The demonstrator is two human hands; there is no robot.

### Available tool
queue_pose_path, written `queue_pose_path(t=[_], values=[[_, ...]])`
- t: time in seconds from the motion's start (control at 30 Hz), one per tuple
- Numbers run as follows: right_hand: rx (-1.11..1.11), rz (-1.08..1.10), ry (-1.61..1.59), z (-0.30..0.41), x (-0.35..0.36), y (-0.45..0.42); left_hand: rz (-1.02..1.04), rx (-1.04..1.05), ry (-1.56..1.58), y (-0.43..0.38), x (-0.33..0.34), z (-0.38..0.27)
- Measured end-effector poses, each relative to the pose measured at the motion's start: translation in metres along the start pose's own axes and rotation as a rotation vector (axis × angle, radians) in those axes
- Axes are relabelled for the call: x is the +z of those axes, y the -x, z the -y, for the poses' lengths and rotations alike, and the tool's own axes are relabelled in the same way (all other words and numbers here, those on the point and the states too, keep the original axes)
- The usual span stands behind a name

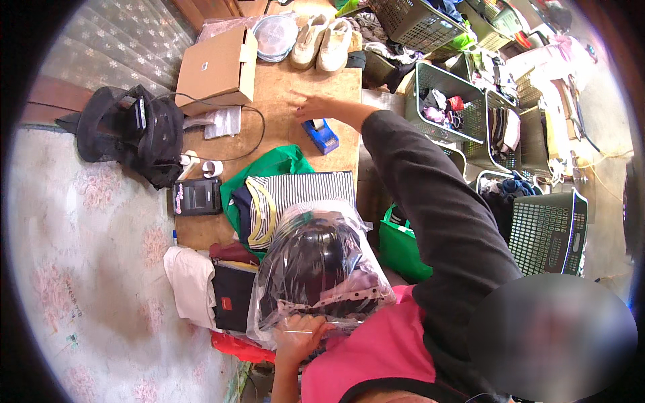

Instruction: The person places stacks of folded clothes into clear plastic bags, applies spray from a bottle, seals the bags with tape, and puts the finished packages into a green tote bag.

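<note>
A glossy black helmet (312,252), seemingly with a pink polka-dot fabric piece, lies inside a clear plastic bag (267,282) in front of me. My left hand (298,335) grips the near edge of this bag, its fingers curled over the plastic. Out over the wooden table (282,80), my right hand (322,108) reaches forward with its fingers apart. Just below that hand stands a blue tape dispenser (322,137); whether they touch I cannot tell. Beyond the bag lie a folded striped shirt with yellow trim (302,201) and a green bag (287,158).
A cardboard box (216,70), white shoes (327,45) and a round lidded container (274,38) stand far back. At left are a black fabric bag (141,136) with a cable and a black device (197,196). Plastic baskets (448,101) of clothes fill the right side. Folded clothes (191,287) lie left.
</note>
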State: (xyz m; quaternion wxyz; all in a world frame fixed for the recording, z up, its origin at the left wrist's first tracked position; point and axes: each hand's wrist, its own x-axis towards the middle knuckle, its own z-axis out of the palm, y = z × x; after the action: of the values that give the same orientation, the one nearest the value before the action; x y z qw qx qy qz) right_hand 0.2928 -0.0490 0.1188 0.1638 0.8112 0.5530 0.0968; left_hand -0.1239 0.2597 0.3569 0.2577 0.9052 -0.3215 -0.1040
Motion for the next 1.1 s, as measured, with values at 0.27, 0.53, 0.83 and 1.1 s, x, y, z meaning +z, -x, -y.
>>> queue_pose_path(t=[0.27,0.53,0.83,1.1], values=[[1.649,0.023,-1.582,0.067,0.039,0.082,0.022,-0.050,0.106,-0.006,-0.004,-0.007],[1.689,-0.033,-2.077,0.090,0.002,0.057,-0.043,-0.042,0.065,-0.001,0.004,0.000],[0.972,-0.455,-1.176,0.130,0.072,0.078,-0.066,-0.014,0.048,-0.007,0.004,0.001],[1.838,-1.548,-2.070,0.170,-0.023,0.043,-0.048,-0.082,0.106,-0.018,-0.006,-0.006]])
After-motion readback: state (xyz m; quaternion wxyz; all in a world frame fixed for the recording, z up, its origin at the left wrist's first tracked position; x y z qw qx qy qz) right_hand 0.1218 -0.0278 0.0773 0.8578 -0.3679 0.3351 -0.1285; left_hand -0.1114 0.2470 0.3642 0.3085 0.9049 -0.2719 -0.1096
